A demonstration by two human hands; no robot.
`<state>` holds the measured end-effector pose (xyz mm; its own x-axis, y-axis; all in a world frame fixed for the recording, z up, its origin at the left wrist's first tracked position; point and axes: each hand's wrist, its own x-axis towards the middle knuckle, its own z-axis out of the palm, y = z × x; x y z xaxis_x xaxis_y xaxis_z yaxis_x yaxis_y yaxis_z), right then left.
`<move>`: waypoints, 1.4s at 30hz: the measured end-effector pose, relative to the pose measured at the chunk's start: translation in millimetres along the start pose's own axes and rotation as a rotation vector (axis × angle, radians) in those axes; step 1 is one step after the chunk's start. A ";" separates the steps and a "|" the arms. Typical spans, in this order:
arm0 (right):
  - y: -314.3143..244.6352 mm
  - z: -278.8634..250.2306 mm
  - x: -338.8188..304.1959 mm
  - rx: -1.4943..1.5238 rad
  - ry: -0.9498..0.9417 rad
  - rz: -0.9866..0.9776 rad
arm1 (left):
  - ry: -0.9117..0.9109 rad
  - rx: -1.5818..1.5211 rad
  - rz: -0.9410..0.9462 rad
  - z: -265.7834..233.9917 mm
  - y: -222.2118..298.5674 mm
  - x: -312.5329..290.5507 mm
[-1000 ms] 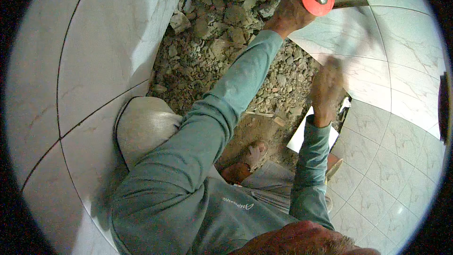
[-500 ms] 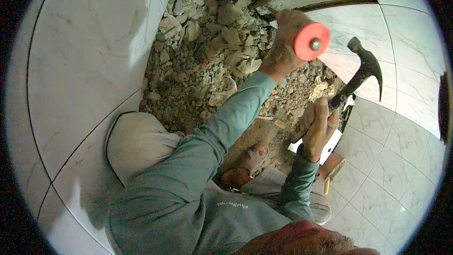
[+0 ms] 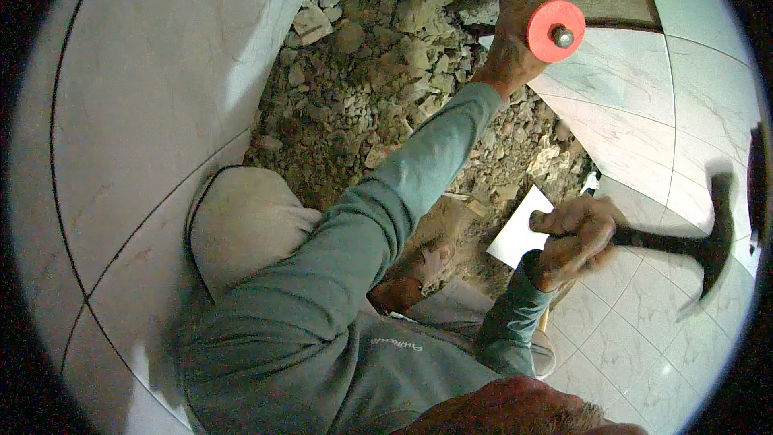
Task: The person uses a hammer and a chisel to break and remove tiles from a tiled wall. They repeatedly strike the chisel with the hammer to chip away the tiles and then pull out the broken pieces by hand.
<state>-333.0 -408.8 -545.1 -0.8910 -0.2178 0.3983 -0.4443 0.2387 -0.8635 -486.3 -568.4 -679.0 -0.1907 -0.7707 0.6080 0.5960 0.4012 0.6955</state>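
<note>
Orange-guarded chisel (image 3: pixel 555 31) stays gripped in left hand (image 3: pixel 509 48) | right hand (image 3: pixel 573 240) fisted on hammer (image 3: pixel 699 246), swung back rightward, blurred

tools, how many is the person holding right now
2. A chisel with an orange hand guard in the left hand over the rubble, and a blurred claw hammer in the right hand, out to the right.
</note>
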 end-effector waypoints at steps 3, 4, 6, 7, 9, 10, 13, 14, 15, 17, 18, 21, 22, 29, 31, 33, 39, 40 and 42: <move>15.2 6.5 0.7 0.063 0.078 -0.360 | 0.065 0.026 -0.034 3.8 7.7 0.8; 36.5 -4.1 3.2 0.078 0.012 -0.402 | 0.067 0.047 -0.051 5.6 3.9 0.6; 62.9 -1.6 28.3 -0.527 -0.168 -0.471 | 0.095 -0.014 -0.103 15.2 2.0 -0.7; 59.2 -1.3 33.9 -0.710 -0.241 -0.349 | 0.120 -0.038 -0.122 15.8 3.7 -0.3; 52.2 5.4 44.5 -0.800 -0.299 -0.063 | 0.181 -0.034 -0.128 18.7 -5.2 1.0; 45.7 6.8 45.6 -0.701 -0.260 0.124 | 0.207 -0.013 -0.125 20.2 -8.5 0.2; 6.5 4.2 33.2 0.023 -0.079 0.175 | 0.156 -0.061 -0.094 2.0 -27.3 -3.6; -7.0 4.1 33.6 0.100 -0.042 0.102 | 0.209 -0.102 -0.057 0.7 -10.6 4.9; -8.2 6.0 32.3 0.167 -0.024 0.003 | 0.162 -0.085 -0.074 0.1 -9.1 3.4; 33.5 -0.9 30.6 -0.154 -0.126 -0.212 | 0.049 -0.037 -0.112 -0.8 -11.8 -5.8; 48.5 -2.0 34.0 -0.555 -0.255 -0.233 | -0.015 -0.012 -0.134 1.4 -21.7 -17.3; 49.0 23.5 51.7 -0.947 -0.550 0.019 | -0.202 0.087 -0.190 -1.9 -48.7 -42.7; 44.6 18.5 45.2 -0.825 -0.458 0.018 | -0.171 0.032 -0.186 -1.2 -44.7 -49.1; 44.9 2.6 27.0 0.136 -0.201 -0.299 | -0.058 -0.074 -0.139 -0.8 -15.0 -25.2; 85.6 -10.9 31.7 -0.317 -0.245 -0.113 | -0.042 -0.153 -0.147 9.6 -16.7 -22.8; 66.6 14.2 31.7 -0.782 -0.354 -0.266 | -0.043 -0.072 -0.175 11.4 -56.4 -34.0; 20.4 8.4 31.1 -0.078 -0.011 -0.153 | 0.099 -0.197 -0.203 5.8 -14.4 -10.8; 12.1 18.4 32.1 0.032 0.004 -0.231 | 0.091 -0.212 -0.203 2.7 -15.4 -8.9; 72.9 -13.3 41.1 -0.719 -0.033 -0.498 | 0.108 -0.178 -0.199 5.3 -8.3 -3.9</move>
<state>-403.3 -387.7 -587.5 -0.5794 -0.4801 0.6586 -0.7422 0.6448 -0.1828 -494.6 -566.0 -685.1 -0.2394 -0.8775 0.4156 0.6848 0.1508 0.7130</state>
